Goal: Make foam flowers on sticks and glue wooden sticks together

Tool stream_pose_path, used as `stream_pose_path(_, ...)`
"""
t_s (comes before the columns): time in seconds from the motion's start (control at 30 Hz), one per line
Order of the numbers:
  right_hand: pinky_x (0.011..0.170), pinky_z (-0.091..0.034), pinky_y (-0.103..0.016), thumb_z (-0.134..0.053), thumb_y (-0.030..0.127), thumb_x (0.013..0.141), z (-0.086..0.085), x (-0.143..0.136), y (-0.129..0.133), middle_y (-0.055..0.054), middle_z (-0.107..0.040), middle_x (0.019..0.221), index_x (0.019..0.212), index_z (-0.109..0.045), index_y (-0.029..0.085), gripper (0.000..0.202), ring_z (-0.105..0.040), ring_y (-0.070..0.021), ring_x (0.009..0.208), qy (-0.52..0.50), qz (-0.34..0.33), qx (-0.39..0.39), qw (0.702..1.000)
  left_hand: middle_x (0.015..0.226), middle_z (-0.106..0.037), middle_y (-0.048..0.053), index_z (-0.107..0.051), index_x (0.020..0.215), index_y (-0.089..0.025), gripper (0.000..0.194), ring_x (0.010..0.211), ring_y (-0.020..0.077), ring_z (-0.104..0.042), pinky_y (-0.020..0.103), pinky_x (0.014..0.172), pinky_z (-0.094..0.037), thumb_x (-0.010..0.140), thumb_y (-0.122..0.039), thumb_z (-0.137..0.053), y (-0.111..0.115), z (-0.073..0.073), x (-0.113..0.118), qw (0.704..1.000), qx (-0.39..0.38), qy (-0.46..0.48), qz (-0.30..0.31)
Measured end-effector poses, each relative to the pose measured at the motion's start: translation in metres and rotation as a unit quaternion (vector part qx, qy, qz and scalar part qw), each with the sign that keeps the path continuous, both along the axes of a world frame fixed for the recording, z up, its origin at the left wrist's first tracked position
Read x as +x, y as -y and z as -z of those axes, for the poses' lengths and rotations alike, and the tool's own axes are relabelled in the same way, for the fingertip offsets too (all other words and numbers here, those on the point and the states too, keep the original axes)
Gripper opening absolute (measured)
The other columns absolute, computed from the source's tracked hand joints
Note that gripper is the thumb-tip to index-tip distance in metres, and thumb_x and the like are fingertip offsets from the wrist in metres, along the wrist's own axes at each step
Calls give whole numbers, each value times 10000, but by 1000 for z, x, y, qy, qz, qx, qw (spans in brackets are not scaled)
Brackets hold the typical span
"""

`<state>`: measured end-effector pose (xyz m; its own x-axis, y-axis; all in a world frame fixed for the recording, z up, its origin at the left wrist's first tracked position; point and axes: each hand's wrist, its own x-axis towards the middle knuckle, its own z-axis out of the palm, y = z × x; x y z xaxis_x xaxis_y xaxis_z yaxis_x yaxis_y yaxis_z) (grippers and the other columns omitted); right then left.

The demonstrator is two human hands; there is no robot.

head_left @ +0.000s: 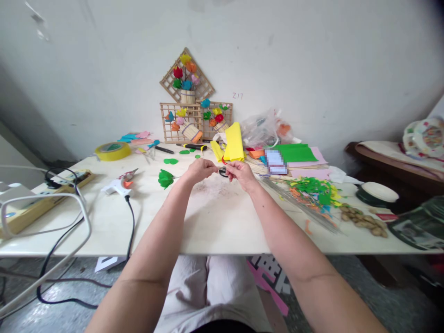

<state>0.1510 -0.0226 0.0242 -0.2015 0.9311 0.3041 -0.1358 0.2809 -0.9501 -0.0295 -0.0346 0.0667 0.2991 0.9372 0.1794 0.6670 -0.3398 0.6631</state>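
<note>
The left hand [202,170] and right hand [239,173] are pinching a small indistinct item [222,169] above the white table [222,226]; a green flower [165,179] is lying near the left forearm.

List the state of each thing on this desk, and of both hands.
Left hand: fingertips pinched together
Right hand: fingertips pinched together
Tape roll: lying flat
Power strip: plugs inserted
Glue gun: lying down
Yellow sheet: folded
Plastic bag: crumpled
Green flower: lying down
Thin wires: fanned out
Lattice panels: propped upright
</note>
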Motion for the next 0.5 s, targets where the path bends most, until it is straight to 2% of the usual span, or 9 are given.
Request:
stream_pose_path(0.13,393,-405,-195,-654,521,679,4,1,-2,16,-572,572,655,-560,153,380,-477,-64,429,44,-14,10,999,547,-564,-1,-706,772,-165,318,502,106,-449,227,496,-302,748,-419,-516,-3,1,1,997,45,-49,-28)
stream_pose_path(0.3,359,-363,-190,-575,565,738,8,1,-3,38,-522,528,702,-550,162,406,-447,-65,400,77,-20,14,997,577,-601,11,-715,797,-167,293,552,117,-484,229,535,-308,771,-361,-496,-3,0,2,992,82,-93,-26)
stream_pose_path(0.5,339,-296,-178,-581,524,747,7,1,-2,58,-455,479,632,-499,176,376,-392,-53,381,90,-6,24,996,603,-625,15,-724,829,-185,314,578,126,-502,228,544,-304,786,-400,-499,-4,3,2,987,107,-118,-21)
